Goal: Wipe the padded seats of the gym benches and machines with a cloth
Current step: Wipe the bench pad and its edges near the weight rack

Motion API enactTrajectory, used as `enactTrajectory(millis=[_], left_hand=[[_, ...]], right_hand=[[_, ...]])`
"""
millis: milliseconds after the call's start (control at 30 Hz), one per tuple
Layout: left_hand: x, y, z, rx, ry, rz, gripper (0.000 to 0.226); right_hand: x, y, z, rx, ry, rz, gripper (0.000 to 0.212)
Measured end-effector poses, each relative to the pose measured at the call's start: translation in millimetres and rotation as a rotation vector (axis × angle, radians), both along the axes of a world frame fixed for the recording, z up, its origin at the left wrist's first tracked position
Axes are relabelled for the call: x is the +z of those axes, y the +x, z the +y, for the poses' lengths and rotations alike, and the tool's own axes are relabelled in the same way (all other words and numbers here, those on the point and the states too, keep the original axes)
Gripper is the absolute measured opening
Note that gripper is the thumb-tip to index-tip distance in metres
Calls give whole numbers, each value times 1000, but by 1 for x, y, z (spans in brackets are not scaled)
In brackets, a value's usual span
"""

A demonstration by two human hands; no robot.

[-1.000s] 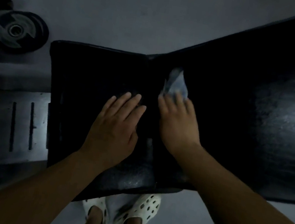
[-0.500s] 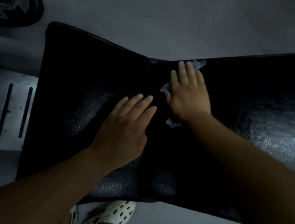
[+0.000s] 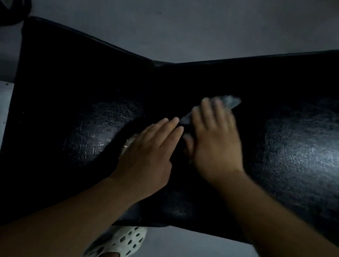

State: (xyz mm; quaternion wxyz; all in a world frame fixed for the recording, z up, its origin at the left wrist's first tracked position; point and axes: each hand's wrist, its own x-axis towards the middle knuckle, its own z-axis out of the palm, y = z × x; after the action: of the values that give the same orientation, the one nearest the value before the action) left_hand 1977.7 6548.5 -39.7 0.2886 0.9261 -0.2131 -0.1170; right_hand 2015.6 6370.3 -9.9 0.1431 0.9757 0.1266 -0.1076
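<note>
— From the head camera, where do we stand on this bench?

— Mid-wipe, we'd say. Our right hand point(image 3: 214, 140) lies flat, fingers straight and slightly spread, pressing the cloth point(image 3: 230, 101) onto the back pad point(image 3: 308, 157). A grey corner pokes out just beyond the fingertips, and another edge shows beside the index finger. The hand is blurred, so we can't tell what the thumb does.

— And the other one?

— Our left hand point(image 3: 148, 154) rests flat on the seat pad point(image 3: 67, 99), fingers straight and together, holding nothing. Its fingertips sit just beside the right thumb, where the two pads meet.

— How much is done?

— We can't tell wiped from unwiped; both pads shine alike. We judge the meeting zone is in hand. The long stretch to the right of our right fingers and the part to the left of our left fingers may remain. Other benches and machines are out of view.
</note>
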Motion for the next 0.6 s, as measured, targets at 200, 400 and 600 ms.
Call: enactTrajectory(millis=[200,400,600], left_hand=[[-5,4,-19,41,-19,4,63],[-4,-4,-34,46,-24,18,62],[1,-13,-47,27,-62,31,62]], right_hand=[[10,-105,-29,394,-3,263,57],[19,4,-34,-6,-34,-66,58],[35,-122,-53,304,2,219,55]])
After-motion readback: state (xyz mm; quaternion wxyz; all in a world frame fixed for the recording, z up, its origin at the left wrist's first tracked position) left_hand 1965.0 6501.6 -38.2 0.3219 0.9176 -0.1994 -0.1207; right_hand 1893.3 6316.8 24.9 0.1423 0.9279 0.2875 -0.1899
